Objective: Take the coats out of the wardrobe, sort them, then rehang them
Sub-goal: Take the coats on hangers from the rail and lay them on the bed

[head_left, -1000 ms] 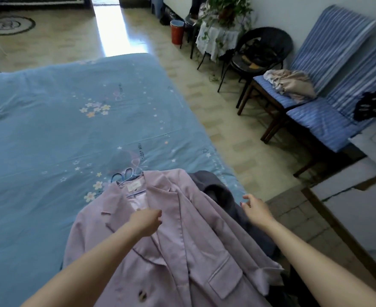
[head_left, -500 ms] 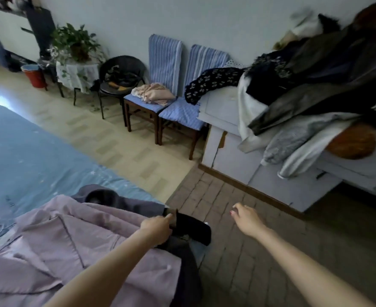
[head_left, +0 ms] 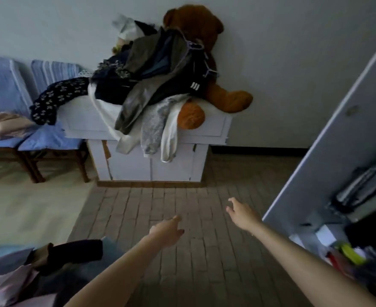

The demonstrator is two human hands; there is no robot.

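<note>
While both hands hang empty over the floor, we log the task as part-way through. Our left hand (head_left: pixel 168 231) has relaxed fingers and holds nothing; our right hand (head_left: pixel 241 212) is likewise loose and spread, reaching toward the wardrobe door (head_left: pixel 328 138) at right. Coats (head_left: pixel 38 269) already out lie heaped at lower left, a lilac one under darker ones, on what appears to be the bed edge (head_left: pixel 3 250). Inside the wardrobe we can make out a dark garment (head_left: pixel 364 187) that seems to hang there, so we judge removal incomplete; the view is dim and blurred, and we cannot count what remains. We see no sign of sorting into groups, and rehanging is not yet begun. Room notes: floor (head_left: pixel 182 218) is brick-pattern tile, meeting paler flooring at left. Against the wall stands a white cabinet (head_left: pixel 151 167) carrying a clothes pile (head_left: pixel 151 69) that drapes over its front, with a brown teddy bear (head_left: pixel 207 41) propped behind. Left of it, touching or just beside, are two blue-cushioned chairs (head_left: pixel 49 138); one holds a pinkish bundle (head_left: pixel 5 126), and a dark patterned cloth (head_left: pixel 58 100) trails from cabinet onto chair.
</note>
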